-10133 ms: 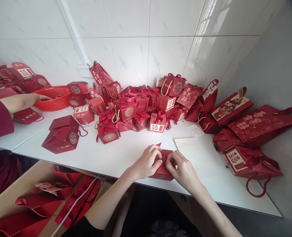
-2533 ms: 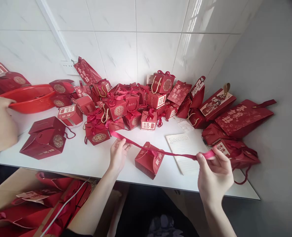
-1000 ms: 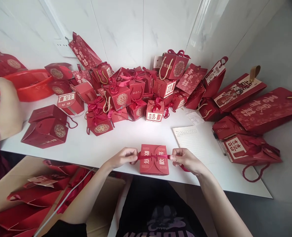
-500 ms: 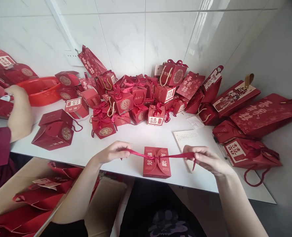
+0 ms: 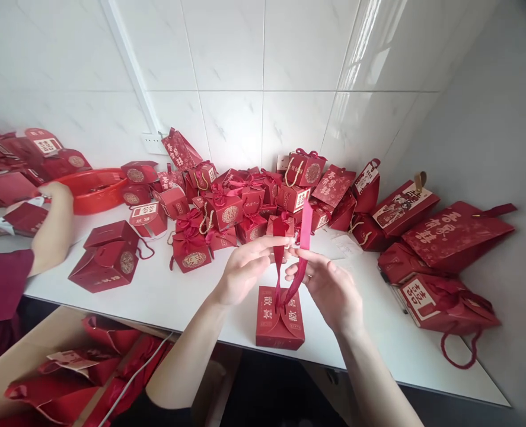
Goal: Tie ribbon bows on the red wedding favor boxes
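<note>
Before me on the white table is a small red gift box point(image 5: 280, 335) with pale lettering and interlocking rounded flaps. From the middle of its top rises a red ribbon point(image 5: 295, 284), its two lengths lifted above the box. My left hand point(image 5: 245, 270) holds one length between its fingers, above and left of the box. In the fingers of my right hand point(image 5: 331, 290) is the other length, its loose end pointing upward. Both sets of fingertips are close together over the box, and part of the ribbon is hidden by them.
Several finished red boxes with bows point(image 5: 225, 210) are piled along the tiled wall. An opened dark-red box point(image 5: 105, 261) lies left, near an orange-red basin point(image 5: 96, 193). A co-worker's arm point(image 5: 56, 225) works at far left. Red bags point(image 5: 58, 385) fill a carton below.
My hands have come together and up from either side of the box, raising the ribbon that was stretched sideways. The view has tilted upward. The co-worker now holds a red piece.
</note>
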`<state>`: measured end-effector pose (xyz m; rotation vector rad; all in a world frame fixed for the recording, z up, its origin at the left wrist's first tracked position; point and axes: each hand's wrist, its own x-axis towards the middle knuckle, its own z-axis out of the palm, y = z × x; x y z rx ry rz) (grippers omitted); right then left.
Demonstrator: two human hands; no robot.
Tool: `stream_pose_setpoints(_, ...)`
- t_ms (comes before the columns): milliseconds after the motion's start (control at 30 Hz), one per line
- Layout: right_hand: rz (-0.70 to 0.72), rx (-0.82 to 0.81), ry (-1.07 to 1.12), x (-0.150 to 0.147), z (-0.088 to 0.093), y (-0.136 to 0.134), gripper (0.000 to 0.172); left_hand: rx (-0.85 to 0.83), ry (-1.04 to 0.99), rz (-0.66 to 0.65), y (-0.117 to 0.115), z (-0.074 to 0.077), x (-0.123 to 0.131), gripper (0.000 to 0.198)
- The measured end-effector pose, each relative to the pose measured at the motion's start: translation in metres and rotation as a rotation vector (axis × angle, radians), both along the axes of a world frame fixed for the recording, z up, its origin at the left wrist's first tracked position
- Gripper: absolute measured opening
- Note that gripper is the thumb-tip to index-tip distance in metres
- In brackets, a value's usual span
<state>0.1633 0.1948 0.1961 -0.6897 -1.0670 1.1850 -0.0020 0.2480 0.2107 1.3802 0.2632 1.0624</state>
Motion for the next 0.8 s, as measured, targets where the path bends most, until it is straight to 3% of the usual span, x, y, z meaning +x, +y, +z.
stream_pose_setpoints(100,-0.002,0.092,-0.042,0.0,0.001,-0.002,0.034,0.078,0.039,0.097,-0.004,0.001,0.001,0.033)
stream_pose_setpoints(333,0.019,0.198,-0.186,0.001,0.001,-0.008,0.035,0.085,0.003,0.09,-0.004,0.003,0.003,0.038)
stream_pose_setpoints(433,-0.047,0.236,-0.234,0.008,-0.002,-0.01,0.031,0.094,0.016,0.16,-0.001,0.0,0.001,0.036)
stream_pose_setpoints(600,-0.338,0.106,-0.729,0.014,-0.017,-0.007,0.023,0.147,0.164,0.325,-0.002,-0.003,0.001,0.038)
stream_pose_setpoints(700,-0.277,0.126,-1.019,0.004,-0.036,-0.002,0.019,0.184,0.178,0.311,-0.004,-0.002,0.005,0.037)
stream_pose_setpoints(800,-0.29,0.128,-1.161,-0.008,-0.053,0.002,0.014,0.2,0.18,0.322,-0.001,-0.003,0.006,0.035)
